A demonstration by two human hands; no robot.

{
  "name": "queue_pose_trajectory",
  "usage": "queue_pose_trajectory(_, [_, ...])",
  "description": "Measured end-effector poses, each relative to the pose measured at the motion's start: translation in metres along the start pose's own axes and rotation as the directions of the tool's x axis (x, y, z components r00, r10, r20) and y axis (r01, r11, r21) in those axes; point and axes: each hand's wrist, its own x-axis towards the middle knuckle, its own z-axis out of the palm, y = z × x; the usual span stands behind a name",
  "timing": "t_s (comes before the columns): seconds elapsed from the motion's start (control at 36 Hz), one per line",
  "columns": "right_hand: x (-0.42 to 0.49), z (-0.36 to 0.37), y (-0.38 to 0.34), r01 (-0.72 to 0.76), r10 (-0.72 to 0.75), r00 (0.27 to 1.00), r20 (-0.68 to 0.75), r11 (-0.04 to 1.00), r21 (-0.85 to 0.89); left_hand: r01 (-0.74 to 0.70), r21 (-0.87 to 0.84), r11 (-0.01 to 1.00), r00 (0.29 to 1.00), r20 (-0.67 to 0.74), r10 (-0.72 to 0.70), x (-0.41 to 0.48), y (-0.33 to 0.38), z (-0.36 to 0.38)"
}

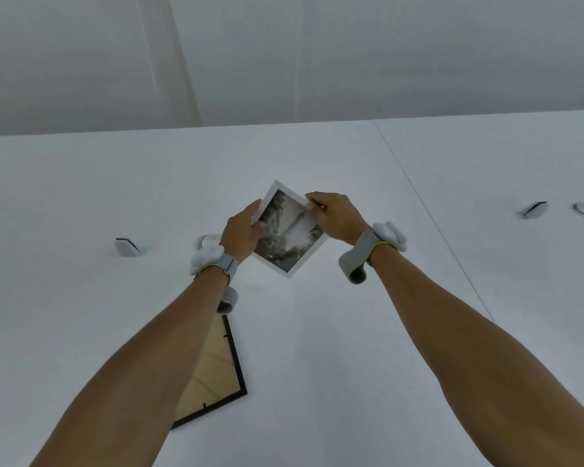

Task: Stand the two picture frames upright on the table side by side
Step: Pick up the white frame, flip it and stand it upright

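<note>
We hold the white picture frame between both hands above the white desk, turned so it sits like a diamond with its black-and-white photo facing up toward us. Our left hand has its grip closed on the frame's left edge, thumb on the front and the other fingers hidden behind; our right hand pinches the upper right edge with fingertips together on the border. Both wrists wear grey straps with white padded pieces. Whether the frame's lowest corner touches the desk we cannot tell. Nearer to us, the second frame, a black picture frame, lies flat on the desk with its brown backing up, and our left forearm covers its left part. Small white objects sit on the desk far left and far right, too small to identify.
</note>
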Motion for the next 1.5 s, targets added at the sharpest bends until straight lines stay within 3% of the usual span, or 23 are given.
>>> queue_pose_trajectory(0.17, [0.010,-0.026,0.052,-0.009,0.011,1.000,-0.014,0.995,0.102,0.026,-0.037,0.999,1.000,0.004,-0.026,0.019,0.018,0.033])
queue_pose_trajectory(0.28, [0.013,-0.040,0.093,-0.100,0.201,0.953,-0.228,0.916,0.389,0.039,-0.118,0.992,0.999,-0.027,-0.043,0.034,0.037,0.065])
queue_pose_trajectory(0.36, [0.009,-0.040,0.133,-0.207,0.352,0.924,-0.147,0.786,0.582,0.076,-0.214,0.974,0.997,0.007,-0.076,0.048,0.060,0.094])
queue_pose_trajectory(0.44, [-0.001,-0.039,0.158,-0.230,0.366,0.915,-0.172,0.821,0.522,0.115,-0.274,0.955,0.993,0.057,-0.103,0.057,0.079,0.115])
queue_pose_trajectory(0.64, [0.001,-0.052,0.228,-0.323,0.493,0.800,-0.342,0.834,0.448,0.174,-0.203,0.963,0.971,0.198,-0.134,0.076,0.106,0.185])
queue_pose_trajectory(0.94, [0.024,-0.067,0.282,-0.358,0.618,0.662,-0.423,0.757,0.547,0.164,-0.143,0.976,0.968,0.212,-0.131,0.100,0.125,0.241])
queue_pose_trajectory(1.28, [0.022,-0.064,0.297,-0.419,0.658,0.676,-0.333,0.714,0.561,0.203,-0.086,0.975,0.952,0.249,-0.176,0.106,0.113,0.260])
queue_pose_trajectory(1.42, [0.022,-0.064,0.294,-0.460,0.638,0.687,-0.347,0.752,0.471,0.181,-0.029,0.983,0.951,0.260,-0.167,0.102,0.116,0.257])
queue_pose_trajectory(1.5, [0.021,-0.061,0.284,-0.488,0.671,0.609,-0.424,0.738,0.466,0.158,0.004,0.987,0.966,0.207,-0.156,0.097,0.114,0.246])
